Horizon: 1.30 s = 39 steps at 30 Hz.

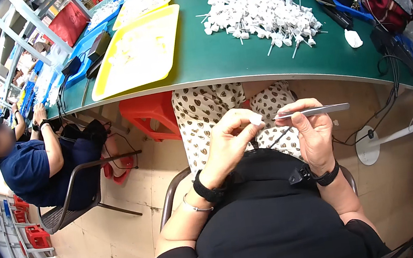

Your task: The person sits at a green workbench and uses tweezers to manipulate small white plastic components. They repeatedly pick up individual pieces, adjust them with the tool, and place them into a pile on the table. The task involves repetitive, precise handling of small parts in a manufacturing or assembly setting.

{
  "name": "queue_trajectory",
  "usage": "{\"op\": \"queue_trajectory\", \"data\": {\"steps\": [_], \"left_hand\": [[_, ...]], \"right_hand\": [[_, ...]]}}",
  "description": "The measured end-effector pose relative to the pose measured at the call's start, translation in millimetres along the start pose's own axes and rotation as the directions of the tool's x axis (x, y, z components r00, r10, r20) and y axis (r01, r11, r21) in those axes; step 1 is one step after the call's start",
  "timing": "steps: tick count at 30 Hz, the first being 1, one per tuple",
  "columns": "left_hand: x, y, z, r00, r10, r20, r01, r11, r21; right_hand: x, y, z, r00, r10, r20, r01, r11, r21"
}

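Left hand (230,139) has a small white part (256,120) pinched between thumb and forefinger; right hand (315,135) is closed around metal tweezers (328,109), tips aimed left at the part, near it but looking just short of contact. Can't tell whether the tips hold anything; too small at this size. Both hands are over the lap, short of the near edge of the green counter (200,66), so nothing sits under the part to catch it. Main risk, my read: drop. Part is small, mostly covered by the fingertips, and a sideways push from the tweezers could flick it out; it would land on the patterned trousers (204,111) or the floor (125,225), where white on pale is easy to lose. Second: tips skid off and jab the left fingertips, given how close they are. Third: too hard a squeeze could mark or bend the part, if it's soft; can't tell. Also, the heap of white parts (259,16) lies loose on the counter, no tray round it, so a sleeve or forearm sweeping through could scatter it.
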State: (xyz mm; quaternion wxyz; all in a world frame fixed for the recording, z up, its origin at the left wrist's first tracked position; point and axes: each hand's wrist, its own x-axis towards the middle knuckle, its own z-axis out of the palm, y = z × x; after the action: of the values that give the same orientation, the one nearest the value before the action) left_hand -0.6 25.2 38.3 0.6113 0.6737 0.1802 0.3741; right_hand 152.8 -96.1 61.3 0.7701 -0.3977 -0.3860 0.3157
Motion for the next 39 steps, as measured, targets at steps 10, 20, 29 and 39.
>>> {"op": "queue_trajectory", "data": {"steps": [10,20,29,39], "left_hand": [[-16,-17,19,0.997,-0.015,-0.082,0.016,1.0,0.005],[-18,-18,25,0.993,0.066,-0.096,-0.06,0.997,0.057],[-17,-18,21,0.982,0.183,-0.046,-0.166,0.953,0.252],[-18,-17,21,0.969,0.242,-0.04,-0.217,0.923,0.318]], "right_hand": [[-12,7,9,1.0,-0.015,-0.024,0.008,0.956,-0.293],[-13,19,7,0.992,-0.123,0.014,0.114,0.87,-0.479],[-13,16,10,0.989,-0.141,0.035,0.14,0.853,-0.502],[-14,16,9,0.99,-0.137,0.04,0.136,0.823,-0.552]]}}
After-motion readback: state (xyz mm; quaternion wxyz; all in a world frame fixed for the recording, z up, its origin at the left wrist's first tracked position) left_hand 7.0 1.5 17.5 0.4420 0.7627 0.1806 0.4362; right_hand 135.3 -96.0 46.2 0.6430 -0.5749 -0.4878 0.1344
